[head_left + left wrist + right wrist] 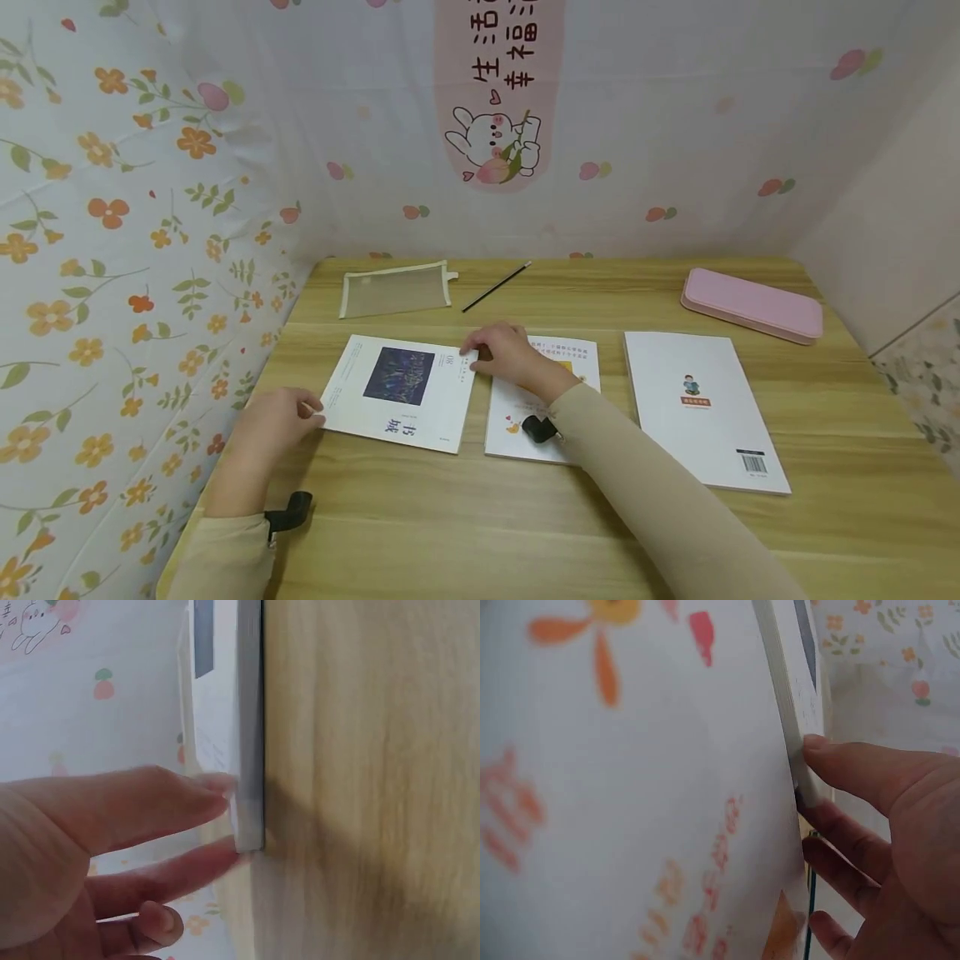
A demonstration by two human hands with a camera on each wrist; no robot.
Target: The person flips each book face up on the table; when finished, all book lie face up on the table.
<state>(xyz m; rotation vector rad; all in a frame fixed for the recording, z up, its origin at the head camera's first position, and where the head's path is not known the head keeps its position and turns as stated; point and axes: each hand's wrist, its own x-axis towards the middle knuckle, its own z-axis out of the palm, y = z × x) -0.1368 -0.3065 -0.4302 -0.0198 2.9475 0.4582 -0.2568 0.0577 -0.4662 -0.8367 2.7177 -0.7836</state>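
I have the white magazine titled 书城 [401, 408] between my two hands, on the left part of the wood-grain table [420, 525]. My left hand [272, 429] pinches its near left corner, thumb on the cover side and forefinger at the edge; those fingertips blur in the wrist view, so I cannot tell whether that corner is raised off the wood. My right hand [516, 357] pinches the far right corner between thumb and forefinger, the other fingers loosely bent below.

Just right of the magazine lies a white book with orange and red print [517, 404], my right forearm crossing over it. Farther right is another white book with a barcode [705, 408]. Along the back I see a mesh zip pouch [395, 290], a black pencil [495, 287] slanting beside it, and a pink pencil case [752, 305] near the right corner.
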